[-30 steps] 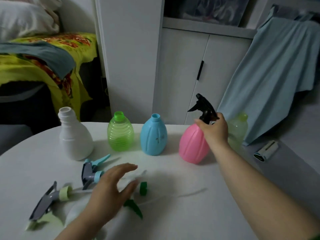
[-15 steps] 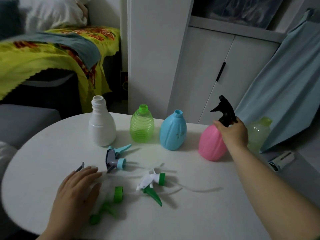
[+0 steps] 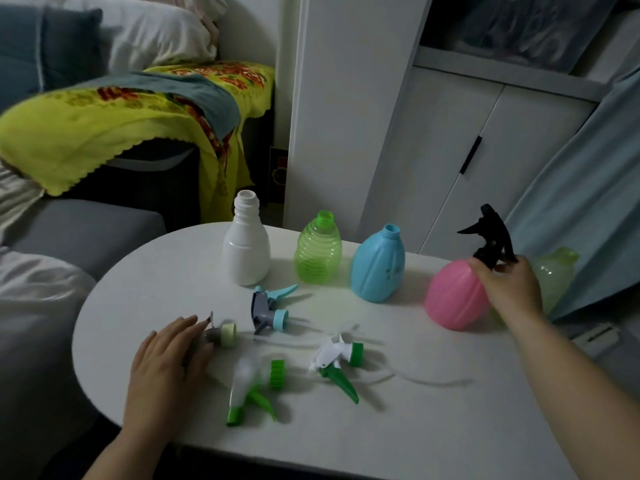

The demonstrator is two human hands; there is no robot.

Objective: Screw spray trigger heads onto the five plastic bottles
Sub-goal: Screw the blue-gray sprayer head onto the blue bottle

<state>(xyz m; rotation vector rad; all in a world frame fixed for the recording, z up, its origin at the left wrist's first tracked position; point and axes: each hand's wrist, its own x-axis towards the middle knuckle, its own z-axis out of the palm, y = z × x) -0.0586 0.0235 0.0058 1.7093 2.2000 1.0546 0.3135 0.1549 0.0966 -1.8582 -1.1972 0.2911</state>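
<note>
Along the back of the white table (image 3: 433, 420) stand a white bottle (image 3: 246, 247), a green bottle (image 3: 318, 252), a blue bottle (image 3: 378, 268), a pink bottle (image 3: 453, 297) and a pale yellow-green bottle (image 3: 554, 275). The pink bottle carries a black trigger head (image 3: 490, 237); my right hand (image 3: 509, 289) grips its collar. My left hand (image 3: 169, 362) rests on a grey trigger head with a pale green collar (image 3: 221, 334). Loose on the table lie a grey-and-blue head (image 3: 268, 308), a white-and-green head (image 3: 337, 362) and a clear green head (image 3: 251, 389).
A grey sofa (image 3: 79, 233) with a yellow cloth (image 3: 104, 129) sits left of the table. White cabinet doors (image 3: 450, 150) stand behind, and a light blue cloth (image 3: 595, 188) hangs at the right. Thin clear dip tubes (image 3: 433, 379) trail from the loose heads.
The view has swung left and down. My left hand moved left from the middle of the table onto the grey head. My right hand stays on the black head.
</note>
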